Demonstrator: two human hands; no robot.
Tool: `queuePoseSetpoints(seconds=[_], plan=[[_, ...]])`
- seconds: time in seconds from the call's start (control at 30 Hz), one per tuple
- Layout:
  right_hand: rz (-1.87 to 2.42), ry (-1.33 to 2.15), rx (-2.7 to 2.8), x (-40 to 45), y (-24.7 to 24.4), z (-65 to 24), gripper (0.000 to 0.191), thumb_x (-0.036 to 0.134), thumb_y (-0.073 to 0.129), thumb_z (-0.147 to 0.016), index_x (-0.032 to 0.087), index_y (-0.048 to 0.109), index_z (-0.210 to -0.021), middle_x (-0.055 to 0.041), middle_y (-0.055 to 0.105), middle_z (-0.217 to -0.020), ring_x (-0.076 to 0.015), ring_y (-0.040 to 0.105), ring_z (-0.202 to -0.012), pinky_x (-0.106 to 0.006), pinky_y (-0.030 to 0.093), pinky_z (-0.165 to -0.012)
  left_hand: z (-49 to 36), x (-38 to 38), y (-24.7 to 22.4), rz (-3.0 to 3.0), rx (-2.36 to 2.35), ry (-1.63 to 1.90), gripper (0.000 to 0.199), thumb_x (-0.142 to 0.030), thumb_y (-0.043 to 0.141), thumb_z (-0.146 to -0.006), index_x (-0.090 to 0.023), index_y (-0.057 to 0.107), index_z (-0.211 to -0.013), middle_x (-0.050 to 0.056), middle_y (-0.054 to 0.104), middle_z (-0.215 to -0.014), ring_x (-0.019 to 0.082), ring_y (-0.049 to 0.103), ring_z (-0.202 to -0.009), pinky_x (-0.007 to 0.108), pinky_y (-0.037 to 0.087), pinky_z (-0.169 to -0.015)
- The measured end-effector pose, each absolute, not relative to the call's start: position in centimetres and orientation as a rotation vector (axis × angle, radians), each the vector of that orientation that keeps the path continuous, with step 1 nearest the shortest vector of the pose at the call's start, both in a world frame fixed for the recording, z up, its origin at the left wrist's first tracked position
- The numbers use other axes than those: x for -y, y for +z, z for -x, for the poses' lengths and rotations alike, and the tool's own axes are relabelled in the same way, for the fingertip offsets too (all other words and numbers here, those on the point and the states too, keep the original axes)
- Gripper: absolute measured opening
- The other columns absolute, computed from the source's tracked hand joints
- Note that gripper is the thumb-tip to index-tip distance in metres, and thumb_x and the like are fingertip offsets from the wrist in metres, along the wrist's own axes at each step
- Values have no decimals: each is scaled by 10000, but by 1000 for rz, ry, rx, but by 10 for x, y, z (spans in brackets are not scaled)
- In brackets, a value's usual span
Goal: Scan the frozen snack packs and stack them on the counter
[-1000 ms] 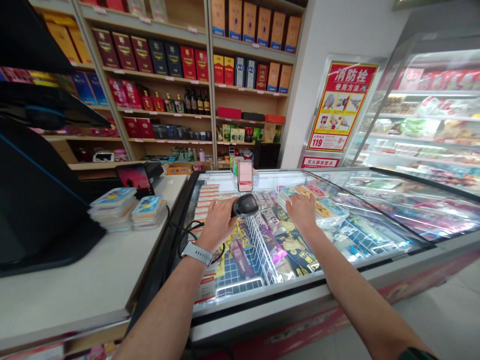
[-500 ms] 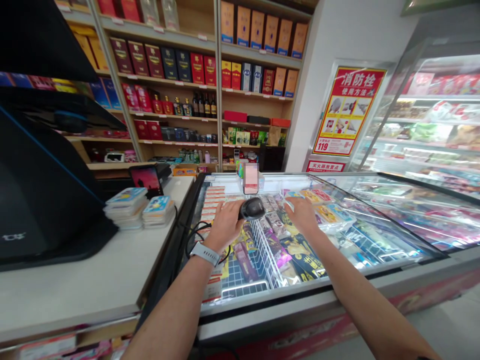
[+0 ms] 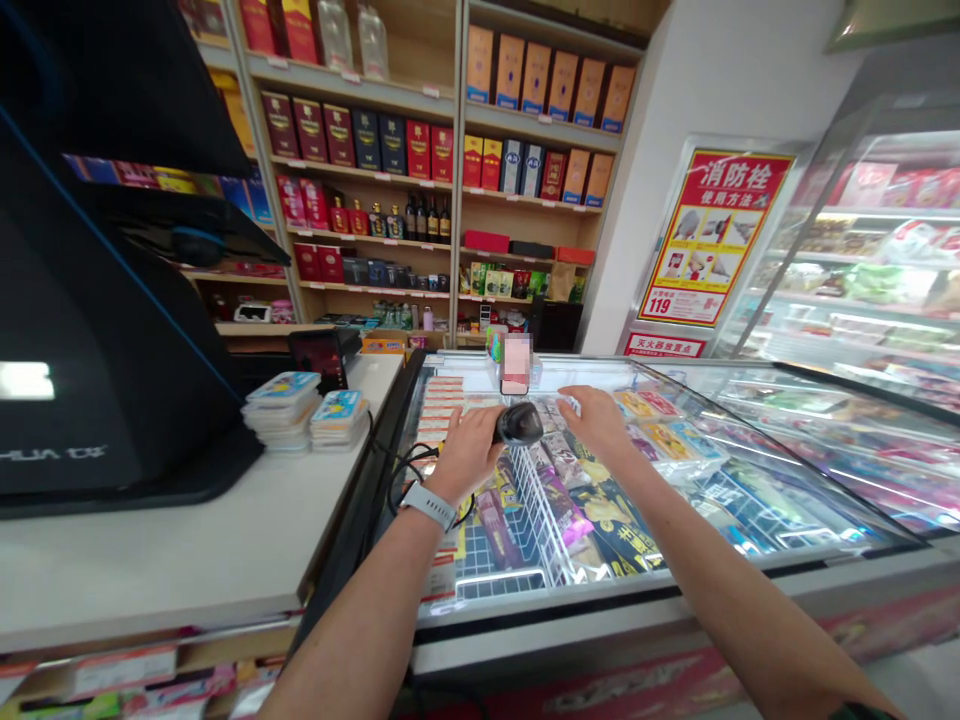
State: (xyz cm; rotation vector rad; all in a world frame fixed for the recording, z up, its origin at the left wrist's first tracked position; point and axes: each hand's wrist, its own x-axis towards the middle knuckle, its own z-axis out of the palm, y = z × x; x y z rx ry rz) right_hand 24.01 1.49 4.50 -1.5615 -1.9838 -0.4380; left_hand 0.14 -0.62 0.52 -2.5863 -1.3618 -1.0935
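Glass-topped freezer beside counter, shelves behind; left hand grips scanner, right hand curled, hold unclear

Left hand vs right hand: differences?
The left hand grips a black handheld scanner; the right hand has no scanner. The left wrist wears a pale watch strap; the right wrist is bare. Both hands are over the chest freezer.
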Motion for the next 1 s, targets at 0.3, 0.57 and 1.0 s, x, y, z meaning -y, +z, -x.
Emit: queuePoseSetpoints(seconds=[0.3, 0.57, 1.0], plan=[[1420, -405, 2076, -18, 66, -193, 302, 312, 517, -948, 183, 717, -1133, -81, 733, -1156, -241, 657, -1080, -359, 446, -981, -2, 7, 3, 2578, 1350, -1090, 464, -162, 578, -864, -217, 501, -1318, 90, 621, -1327, 261, 538, -1262, 532, 238, -1182], [1269, -342, 2204, -13, 77, -136, 290, 290, 546, -931, 163, 709, -1134, -91, 735, -1138, -239, 652, -1079, -366, 440, -991, -3, 5, 0, 2553, 1385, -987, 396, -204, 573, -872, -143, 530, -1261, 135, 648, -1251, 284, 551, -1242, 559, 255, -1179], [1146, -256, 2490, -6, 82, -22, 335, 315, 525, -951, 133, 679, -1187, -137, 716, -1153, -237, 641, -1114, -343, 447, -978, -6, 0, -6, 2645, 1376, -1007, 411, -195, 409, -966, -200, 496, -1368, 85, 627, -1312, 214, 554, -1251, 383, 373, -1138]])
